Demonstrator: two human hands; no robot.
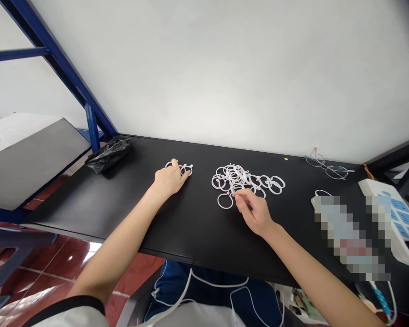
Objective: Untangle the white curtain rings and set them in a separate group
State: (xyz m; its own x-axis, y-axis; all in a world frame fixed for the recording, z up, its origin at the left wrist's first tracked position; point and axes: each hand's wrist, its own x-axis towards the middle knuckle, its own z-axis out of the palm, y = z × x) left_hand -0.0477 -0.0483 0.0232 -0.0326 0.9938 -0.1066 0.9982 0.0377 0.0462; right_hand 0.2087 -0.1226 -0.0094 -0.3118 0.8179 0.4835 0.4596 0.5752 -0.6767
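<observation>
My left hand lies over a small group of white plastic rings on the black tabletop, its thumb spread away from the fingers. Part of those rings is hidden beneath it. At the near edge of a larger pile of similar rings, my right hand is closed in a pinch. Its fingertips meet the right side of a single white ring, which sits just in front of the pile. Small knobs show on several of the rings.
A crumpled black plastic bag lies at the far left. To the right are eyeglasses, a pixelated phone-like object with a cable, and a white power strip. A blue metal frame rises at the left; a wall stands behind.
</observation>
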